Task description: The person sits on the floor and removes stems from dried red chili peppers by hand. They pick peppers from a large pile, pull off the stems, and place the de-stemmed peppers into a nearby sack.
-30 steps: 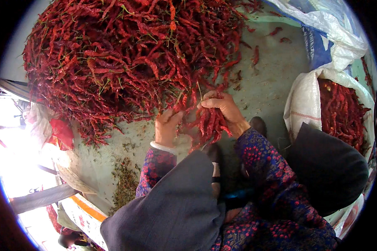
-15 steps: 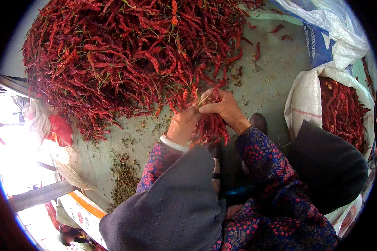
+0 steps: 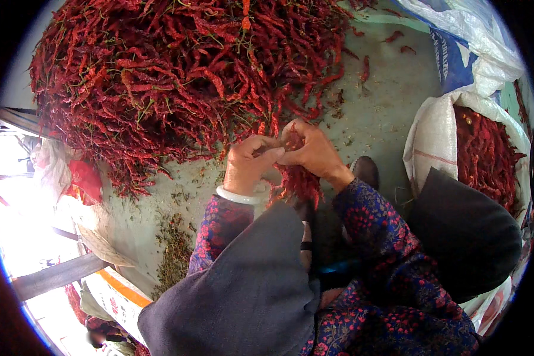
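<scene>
A bunch of dried red chillies (image 3: 298,183) hangs below my right hand (image 3: 317,151), whose fingers are wrapped round its upper end. Beside it, my left hand (image 3: 247,163) is closed, with the thumb and forefinger pinched close to my right thumb. Whatever lies between those left fingertips is hidden. A white bangle (image 3: 237,196) circles my left wrist. Just beyond both hands rises a large heap of dried red chillies (image 3: 178,77), with thin stems showing among the pods.
At the right stands an open white woven sack (image 3: 427,148) filled with chillies. Broken stems (image 3: 175,252) lie scattered on the grey floor (image 3: 391,89) at the left. A few loose chillies (image 3: 365,68) rest right of the heap. My shoe (image 3: 366,171) is near my right hand.
My left hand has shifted slightly left and its fingers have curled in. The pale stems seen between my hands before are now out of sight. My right hand keeps its hold.
</scene>
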`<state>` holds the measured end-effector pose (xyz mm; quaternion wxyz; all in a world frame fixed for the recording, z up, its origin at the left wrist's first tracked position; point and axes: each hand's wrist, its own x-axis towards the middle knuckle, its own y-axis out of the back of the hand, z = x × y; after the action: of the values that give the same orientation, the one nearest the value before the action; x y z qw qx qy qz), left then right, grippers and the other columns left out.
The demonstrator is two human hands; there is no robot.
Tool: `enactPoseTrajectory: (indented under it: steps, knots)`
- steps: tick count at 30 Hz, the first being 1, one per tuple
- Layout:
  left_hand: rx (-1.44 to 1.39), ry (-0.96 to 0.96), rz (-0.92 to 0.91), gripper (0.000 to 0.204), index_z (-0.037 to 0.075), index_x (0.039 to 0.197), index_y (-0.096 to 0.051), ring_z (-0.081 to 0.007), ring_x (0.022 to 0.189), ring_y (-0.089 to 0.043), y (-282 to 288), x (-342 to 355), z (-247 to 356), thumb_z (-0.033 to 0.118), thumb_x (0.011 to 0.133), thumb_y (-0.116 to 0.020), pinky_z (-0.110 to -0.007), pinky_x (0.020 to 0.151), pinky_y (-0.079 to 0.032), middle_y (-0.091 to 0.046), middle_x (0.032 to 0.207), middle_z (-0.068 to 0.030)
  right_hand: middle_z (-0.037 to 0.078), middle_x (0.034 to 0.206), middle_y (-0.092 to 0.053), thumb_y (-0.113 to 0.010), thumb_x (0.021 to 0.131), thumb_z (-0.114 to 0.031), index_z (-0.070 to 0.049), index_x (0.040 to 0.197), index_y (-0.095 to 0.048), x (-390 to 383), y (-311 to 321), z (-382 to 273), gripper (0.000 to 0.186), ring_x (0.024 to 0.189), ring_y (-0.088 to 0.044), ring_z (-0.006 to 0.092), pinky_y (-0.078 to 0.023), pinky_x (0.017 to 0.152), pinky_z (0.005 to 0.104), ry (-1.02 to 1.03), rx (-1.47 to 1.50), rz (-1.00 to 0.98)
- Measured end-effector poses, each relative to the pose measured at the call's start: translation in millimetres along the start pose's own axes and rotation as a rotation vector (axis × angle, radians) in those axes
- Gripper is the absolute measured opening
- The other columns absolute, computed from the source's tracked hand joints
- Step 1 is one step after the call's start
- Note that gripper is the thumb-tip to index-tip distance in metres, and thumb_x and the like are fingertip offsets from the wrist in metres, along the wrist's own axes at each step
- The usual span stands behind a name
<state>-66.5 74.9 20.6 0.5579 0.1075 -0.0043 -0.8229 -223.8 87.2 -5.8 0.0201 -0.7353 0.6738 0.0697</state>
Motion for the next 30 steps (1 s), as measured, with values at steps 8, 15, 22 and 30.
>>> enactPoseTrajectory:
  steps: [8, 15, 22, 30]
  knots:
    - [-0.252, 0.07, 0.312, 0.01, -0.002, 0.075, -0.06, -0.0074, 0.048, -0.047, -10.8, -1.2, -3.0, 0.008, 0.073, -0.062, -0.019, 0.04, -0.033, -0.055, 0.062, -0.0037, 0.002, 0.076, -0.056, -0.067, 0.06, 0.0, -0.003, 0.088, -0.055, -3.5, -3.1, -7.6, 0.031, 0.071, -0.053, 0.0089, -0.043, 0.065, 0.0234, -0.035, 0.255, -0.085]
    - [-0.28, 0.009, 0.448, 0.011, -0.002, 0.073, -0.06, -0.007, 0.051, -0.048, -20.7, 0.5, -2.5, 0.009, 0.074, -0.061, -0.019, 0.043, -0.036, -0.055, 0.063, -0.002, 0.015, 0.073, -0.059, -0.073, 0.055, -0.021, -0.001, 0.08, -0.057, -5.0, -15.7, 2.5, 0.036, 0.065, -0.057, 0.0258, -0.044, 0.061, 0.0313, 0.112, -0.08, 0.08]
    - [0.261, -0.075, 0.291, 0.008, -0.001, 0.073, -0.058, -0.0084, 0.054, -0.049, -25.0, 0.8, 4.6, 0.006, 0.073, -0.06, -0.023, 0.049, -0.04, -0.054, 0.062, -0.0038, 0.017, 0.068, -0.057, -0.065, 0.056, -0.02, -0.003, 0.076, -0.059, -11.5, -12.8, 8.0, 0.027, 0.065, -0.056, 0.0322, -0.045, 0.057, 0.0352, 0.075, -0.262, 0.156]
    - [1.033, -0.851, 0.11, 0.012, 0.003, 0.068, -0.052, -0.0212, 0.053, -0.049, -2.4, -17.6, -1.8, 0.005, 0.064, -0.063, -0.029, 0.041, -0.038, -0.045, 0.062, -0.0067, 0.011, 0.062, -0.058, -0.062, 0.058, -0.013, -0.001, 0.077, -0.06, -27.0, -30.6, 18.2, 0.023, 0.057, -0.054, 0.015, -0.044, 0.055, 0.0298, -0.217, 0.175, -0.03]
